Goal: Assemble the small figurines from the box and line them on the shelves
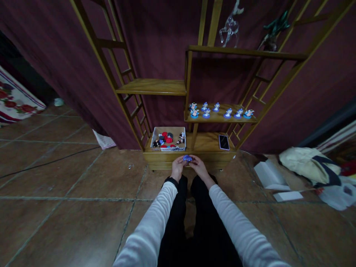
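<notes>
My left hand [178, 167] and my right hand [198, 165] meet in front of the lowest board of a wooden shelf unit [155, 87]. Both pinch one small blue figurine [187, 158] between their fingertips. Just beyond my left hand stands a white box [168, 139] with several small red, black and blue figures inside. On the shelf above [219, 119] several blue-based figurines [206, 111] stand in two loose rows. My white sleeves and dark trousers fill the lower middle of the view.
A phone [224, 142] lies on the lowest board to the right of the box. A glass figure [230, 26] and a dark green ornament [274, 31] stand on the top shelf. White cartons [268, 174], a beige bag [308, 165] and plastic lie on the tiled floor at right.
</notes>
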